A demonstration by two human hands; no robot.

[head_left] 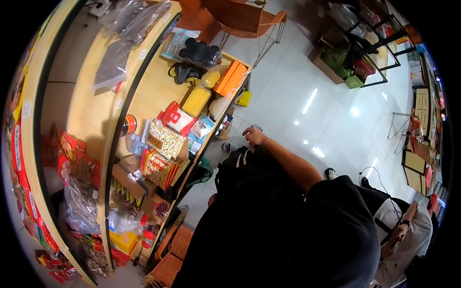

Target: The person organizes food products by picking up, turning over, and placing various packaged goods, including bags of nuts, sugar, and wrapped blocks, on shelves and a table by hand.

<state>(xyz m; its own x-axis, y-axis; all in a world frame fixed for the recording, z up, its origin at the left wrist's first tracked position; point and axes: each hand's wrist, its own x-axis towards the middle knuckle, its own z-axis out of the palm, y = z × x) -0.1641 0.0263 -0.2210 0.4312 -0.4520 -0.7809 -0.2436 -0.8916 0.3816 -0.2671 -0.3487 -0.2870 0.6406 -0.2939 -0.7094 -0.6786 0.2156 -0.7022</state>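
My right hand (253,137) is out in front of my black shirt, above dark cloth with white stripes. Its fingers curl inward, and a small pale patch shows just below them; I cannot make out what they hold. Only a sliver of my left hand (212,199) shows at the edge of my shirt, its fingers hidden. To the left of both hands is a wooden shelf (144,101). On it lie a bag of pale kernels (164,139), a red-and-white packet (178,118), a yellow block-shaped pack (196,101) and orange boxes (231,78).
Wicker chairs stand beyond the shelf (247,21) and below it (174,245). A black rack (379,48) with boxes is at upper right. Another person (401,235) sits at lower right, near a cable (382,180) on the tiled floor (288,105).
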